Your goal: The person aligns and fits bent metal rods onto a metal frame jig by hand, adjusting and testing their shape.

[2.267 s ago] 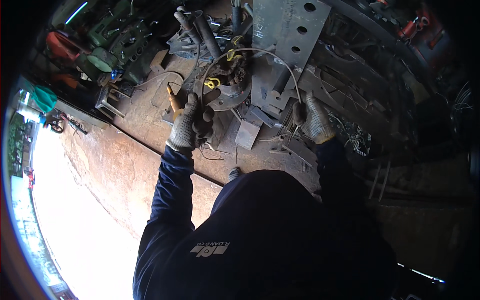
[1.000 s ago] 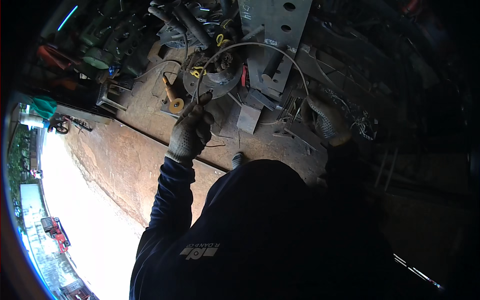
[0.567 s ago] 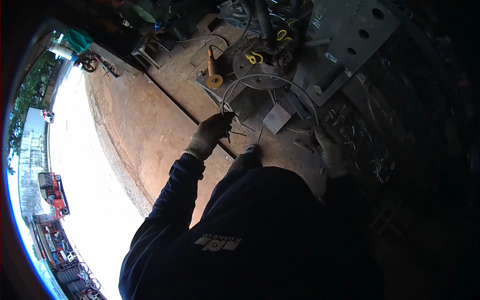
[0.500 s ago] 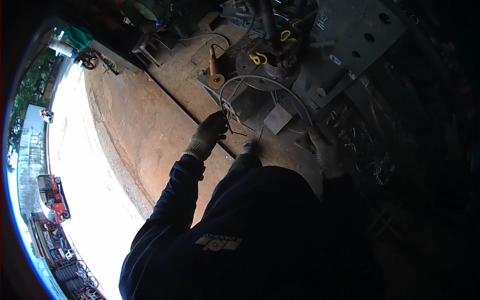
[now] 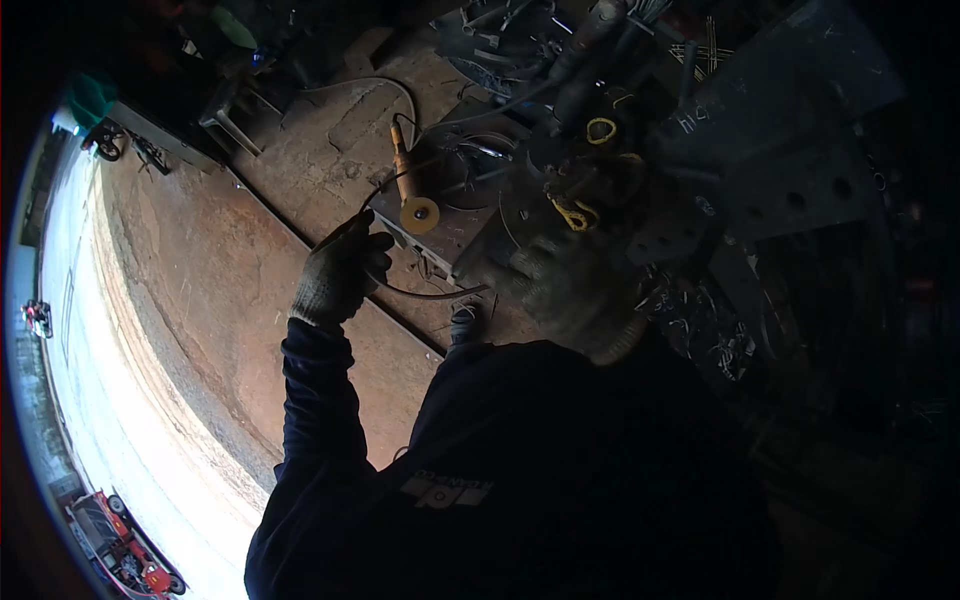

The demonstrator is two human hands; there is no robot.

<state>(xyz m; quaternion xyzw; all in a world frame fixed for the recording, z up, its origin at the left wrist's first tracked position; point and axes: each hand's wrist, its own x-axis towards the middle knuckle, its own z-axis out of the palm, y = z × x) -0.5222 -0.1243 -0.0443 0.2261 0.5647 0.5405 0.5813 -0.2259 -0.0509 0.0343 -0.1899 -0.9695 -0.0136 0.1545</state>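
My left hand [image 5: 345,268], in a grey knitted glove, is closed around a thin, curved grey rod [image 5: 425,296]. The rod bows from that hand across to the fingertips of my right hand [image 5: 580,300], also gloved and closed on its end; that hand is dim and slightly blurred. A darker stretch of the rod rises from my left fist toward an orange angle grinder [image 5: 404,175]. The grinder, fitted with a tan disc [image 5: 419,214], lies on a dark metal block beyond my hands. Whether the rod is solid or a cable, I cannot tell.
Yellow looped straps [image 5: 574,213] hang on dark machinery beyond my right hand. Holed steel plates [image 5: 780,190] lie far right, above scrap [image 5: 715,330]. A dark rail [image 5: 270,210] crosses the brown floor. A grinder cord [image 5: 400,85] curves behind. My shoe [image 5: 466,322] stands below the rod.
My right hand has come inward to the left, nearer my left hand. The rod, a tall arch before, now bows low between both hands. My view has shifted, too.
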